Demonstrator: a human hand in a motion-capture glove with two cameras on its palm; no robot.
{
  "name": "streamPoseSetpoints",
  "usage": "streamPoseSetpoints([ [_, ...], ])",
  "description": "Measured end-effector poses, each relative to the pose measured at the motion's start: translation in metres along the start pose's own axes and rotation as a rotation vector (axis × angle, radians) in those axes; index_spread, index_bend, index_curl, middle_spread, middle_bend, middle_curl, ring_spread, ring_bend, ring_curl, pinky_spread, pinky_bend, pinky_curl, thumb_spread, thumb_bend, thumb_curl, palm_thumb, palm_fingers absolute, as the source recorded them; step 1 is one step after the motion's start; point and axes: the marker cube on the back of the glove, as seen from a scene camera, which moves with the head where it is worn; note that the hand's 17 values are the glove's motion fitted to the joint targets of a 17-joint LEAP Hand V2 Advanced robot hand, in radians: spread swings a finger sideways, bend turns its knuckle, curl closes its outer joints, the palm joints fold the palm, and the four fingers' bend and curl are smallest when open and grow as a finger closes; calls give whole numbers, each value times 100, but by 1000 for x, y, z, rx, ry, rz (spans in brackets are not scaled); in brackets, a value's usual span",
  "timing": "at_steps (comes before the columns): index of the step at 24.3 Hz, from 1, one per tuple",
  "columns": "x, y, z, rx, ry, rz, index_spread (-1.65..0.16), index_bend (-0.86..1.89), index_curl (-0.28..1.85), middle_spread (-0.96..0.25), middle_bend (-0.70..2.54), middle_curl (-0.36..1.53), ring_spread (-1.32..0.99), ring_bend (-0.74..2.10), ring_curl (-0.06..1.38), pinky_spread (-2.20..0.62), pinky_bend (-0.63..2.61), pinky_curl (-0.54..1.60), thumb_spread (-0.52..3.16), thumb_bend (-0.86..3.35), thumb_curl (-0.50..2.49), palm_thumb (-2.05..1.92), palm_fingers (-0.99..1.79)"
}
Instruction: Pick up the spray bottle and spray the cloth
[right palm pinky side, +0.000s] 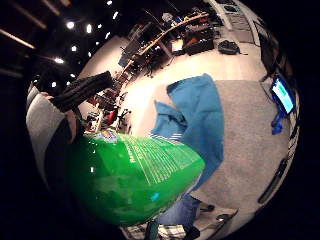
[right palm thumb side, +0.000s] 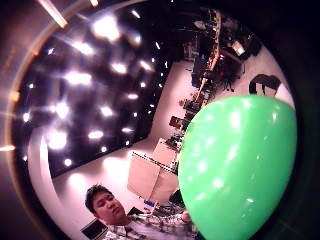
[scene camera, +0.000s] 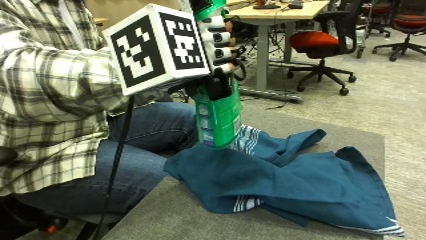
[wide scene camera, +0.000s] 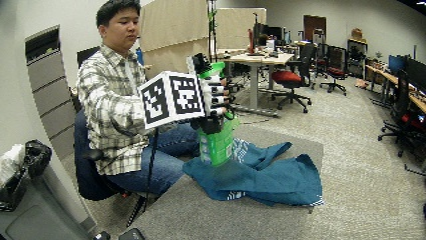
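We see one glossy green plastic spray bottle (scene camera: 218, 107), tall and slim with printed labels, long axis upright, its base just above one crumpled blue woven cloth (scene camera: 293, 177) with white stripes at the hem. The cloth lies on the grey carpet-textured table (scene camera: 180, 220). The black-gloved right hand (scene camera: 216, 47) has its fingers curled round the bottle's upper part. Which way the nozzle points, we cannot tell.

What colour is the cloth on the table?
The cloth is dark blue-teal with thin white stripes near its edges. The outside view shows it best.
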Motion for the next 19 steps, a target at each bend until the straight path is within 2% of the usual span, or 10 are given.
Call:
streamPoseSetpoints([
  [8,-7,-9,34,-46,-62,-49,-27,41,55,-16,58,50,-22,55,47,-17,37,39,1,-3,76,103,133],
  [19,-6,-48,155,-97,-202,-55,-27,40,55,-16,57,50,-21,54,47,-17,37,39,2,-3,77,104,132],
])
